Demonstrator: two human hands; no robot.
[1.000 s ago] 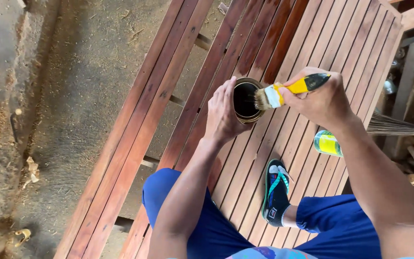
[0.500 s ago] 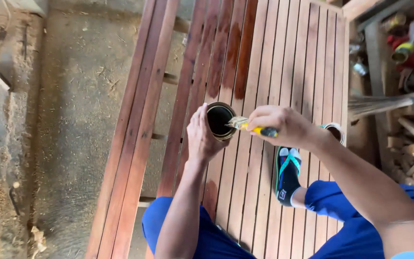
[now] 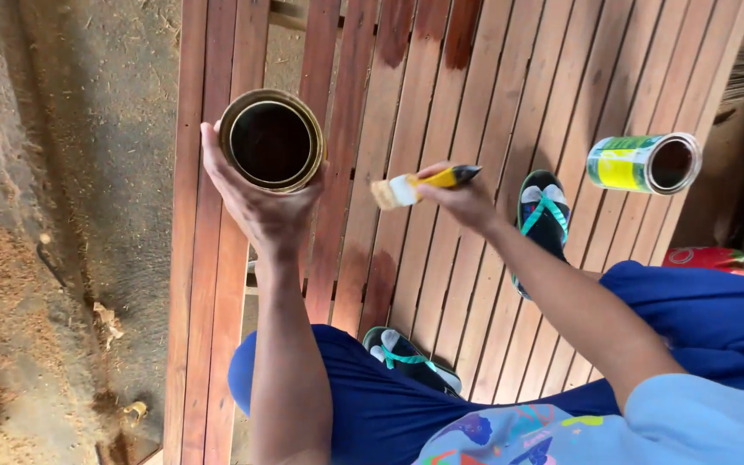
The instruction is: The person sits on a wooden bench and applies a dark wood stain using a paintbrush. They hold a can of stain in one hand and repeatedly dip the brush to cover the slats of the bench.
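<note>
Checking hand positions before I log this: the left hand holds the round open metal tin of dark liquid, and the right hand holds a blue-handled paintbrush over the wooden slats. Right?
Not quite. The head view shows the paintbrush in the right hand has a yellow handle with a dark tip, not blue. The left hand does hold the tin over the slats.

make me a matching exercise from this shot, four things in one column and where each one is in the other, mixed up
Things:
1. open tin of dark stain
2. yellow-handled brush
3. green and yellow can
4. flip-flop

Places:
A. on its side on the slats
B. in the right hand
C. on a foot, on the slats
D. held up in the left hand

Pairs: 1-D, 2-B, 3-A, 4-C
</note>
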